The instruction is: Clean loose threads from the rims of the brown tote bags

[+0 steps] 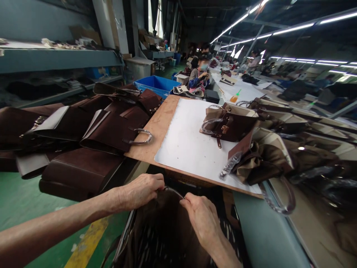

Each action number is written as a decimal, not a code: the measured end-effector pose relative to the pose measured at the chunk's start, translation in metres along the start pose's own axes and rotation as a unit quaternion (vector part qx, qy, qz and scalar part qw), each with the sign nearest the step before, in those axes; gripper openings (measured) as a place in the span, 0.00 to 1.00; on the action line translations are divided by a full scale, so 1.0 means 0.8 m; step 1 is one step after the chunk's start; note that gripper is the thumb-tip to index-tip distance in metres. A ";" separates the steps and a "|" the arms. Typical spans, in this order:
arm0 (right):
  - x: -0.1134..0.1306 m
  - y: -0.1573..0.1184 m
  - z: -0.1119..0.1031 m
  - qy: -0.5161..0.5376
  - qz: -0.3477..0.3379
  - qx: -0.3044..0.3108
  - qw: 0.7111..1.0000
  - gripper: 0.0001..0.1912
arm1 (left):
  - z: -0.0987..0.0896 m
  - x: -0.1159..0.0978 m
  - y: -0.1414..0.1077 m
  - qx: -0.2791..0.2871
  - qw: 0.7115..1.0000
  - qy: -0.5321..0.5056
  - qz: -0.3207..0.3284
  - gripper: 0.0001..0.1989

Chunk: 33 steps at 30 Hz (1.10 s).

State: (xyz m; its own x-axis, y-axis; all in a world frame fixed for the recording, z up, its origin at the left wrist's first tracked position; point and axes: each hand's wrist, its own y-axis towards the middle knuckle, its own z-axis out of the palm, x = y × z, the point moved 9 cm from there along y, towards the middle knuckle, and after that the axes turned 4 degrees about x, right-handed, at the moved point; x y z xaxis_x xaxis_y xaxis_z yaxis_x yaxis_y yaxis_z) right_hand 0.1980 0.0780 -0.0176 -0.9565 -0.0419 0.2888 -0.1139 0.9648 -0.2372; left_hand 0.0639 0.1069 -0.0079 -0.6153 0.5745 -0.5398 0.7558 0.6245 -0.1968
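Low in front of me, past the near edge of the work board, both hands are closed on a thin curved edge of a dark brown bag (167, 216). My left hand (146, 190) pinches its left end, knuckles up. A short way to the right, my right hand (199, 216) grips the same edge between thumb and fingers. A narrow strip of that edge bows up between the hands. The bag's lower part is dark and blurred, so I cannot tell its full shape.
A white sheet (178, 137) lies on the wooden board (150, 143), with a finished-looking brown handbag (241, 124) on it. Brown bags (83, 171) are piled left, and several open bags (267, 156) crowd the right. Beyond stand a blue bin (156, 85) and a seated person (196, 76).
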 end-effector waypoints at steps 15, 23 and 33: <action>0.005 0.003 -0.002 -0.031 -0.018 0.004 0.999 0.14 | 0.002 0.012 0.006 -0.035 0.993 -0.095 -0.064 0.07; 0.015 0.013 -0.001 -0.027 -0.021 0.025 0.999 0.04 | 0.007 0.021 0.017 -0.058 0.989 -0.127 -0.057 0.07; 0.026 0.033 0.018 -0.039 -0.042 0.032 0.998 0.03 | 0.008 0.025 0.023 -0.045 0.986 -0.137 -0.081 0.05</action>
State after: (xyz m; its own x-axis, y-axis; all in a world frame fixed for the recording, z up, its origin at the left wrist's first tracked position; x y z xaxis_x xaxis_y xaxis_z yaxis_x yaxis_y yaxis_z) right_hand 0.1712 0.0986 -0.0314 -0.9604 -0.1450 0.2380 -0.2099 0.9382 -0.2752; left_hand 0.0667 0.1262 -0.0276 -0.6340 0.3064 -0.7101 0.6220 0.7476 -0.2327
